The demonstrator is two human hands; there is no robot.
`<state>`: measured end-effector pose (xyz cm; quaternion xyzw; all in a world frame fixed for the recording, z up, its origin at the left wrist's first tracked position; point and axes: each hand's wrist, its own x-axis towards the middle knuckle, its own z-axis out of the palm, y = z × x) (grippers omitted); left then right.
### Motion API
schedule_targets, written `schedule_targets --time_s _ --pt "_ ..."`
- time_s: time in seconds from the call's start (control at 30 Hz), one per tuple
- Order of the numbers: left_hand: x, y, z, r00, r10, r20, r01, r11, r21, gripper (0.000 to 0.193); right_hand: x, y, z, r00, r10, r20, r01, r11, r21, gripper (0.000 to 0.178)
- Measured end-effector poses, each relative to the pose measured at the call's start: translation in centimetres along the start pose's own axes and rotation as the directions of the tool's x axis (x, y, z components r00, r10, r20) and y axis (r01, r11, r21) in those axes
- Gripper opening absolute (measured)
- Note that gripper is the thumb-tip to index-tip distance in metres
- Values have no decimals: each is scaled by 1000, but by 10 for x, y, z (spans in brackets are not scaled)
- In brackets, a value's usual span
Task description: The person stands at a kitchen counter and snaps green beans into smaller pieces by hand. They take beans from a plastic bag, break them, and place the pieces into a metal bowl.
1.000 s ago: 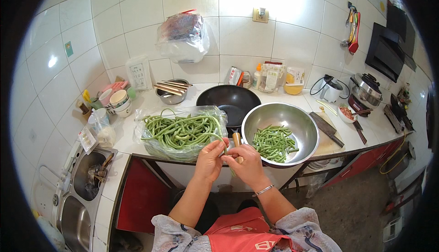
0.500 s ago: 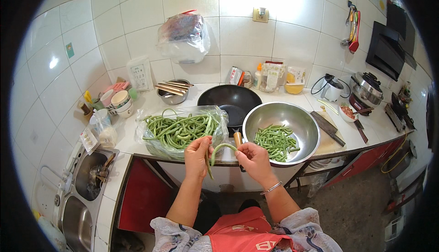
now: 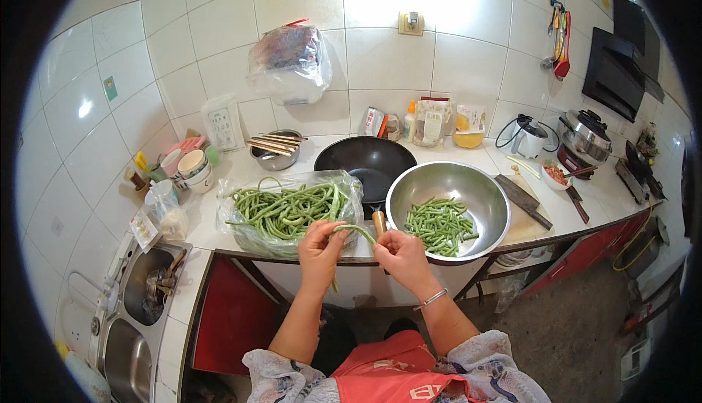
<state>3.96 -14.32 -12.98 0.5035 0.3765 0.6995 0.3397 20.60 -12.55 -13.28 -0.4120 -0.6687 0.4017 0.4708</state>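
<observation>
A long green bean [image 3: 359, 229] arches between my hands, just in front of the counter edge. My left hand [image 3: 320, 245] is closed round one length of it, and a tail of bean hangs below that hand. My right hand [image 3: 401, 255] pinches its other end. Behind my left hand, a clear plastic bag [image 3: 349, 186] lies spread under a heap of whole long beans [image 3: 285, 209]. To the right, short cut pieces of bean [image 3: 439, 227] lie in a wide steel bowl [image 3: 491, 197]. A bracelet circles my right wrist.
A black wok [image 3: 342, 156] with a wooden handle stands behind the bowl. At the right, a cleaver [image 3: 521, 197] lies on a cutting board [image 3: 521, 229]. Chopsticks [image 3: 276, 141] rest across a small metal bowl [image 3: 275, 160]. A double sink [image 3: 129, 352] is at the left.
My left hand has shifted its grip up onto the bean's arch. The bean between my hands now runs flatter, and its hanging tail shows less. The view has shifted slightly.
</observation>
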Motion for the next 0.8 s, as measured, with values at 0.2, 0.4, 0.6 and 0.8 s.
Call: schedule_targets --time_s 0.2,0.4,0.6,0.8 --pt "-5 -14 2 974 225 23 -219 911 349 18 2 -4 6 986 96 139 -107 992 72 18" --pt "-8 -7 3 969 248 -4 -232 915 331 11 1 4 7 994 -58 95 72 987 -147 18" --pt "5 -2 -7 962 -273 -12 265 941 -212 6 -5 -5 0 930 -159 333 61 957 285 15" --pt "12 -1 0 927 -373 20 361 881 -306 11 -6 0 4 919 -334 209 296 936 193 15"
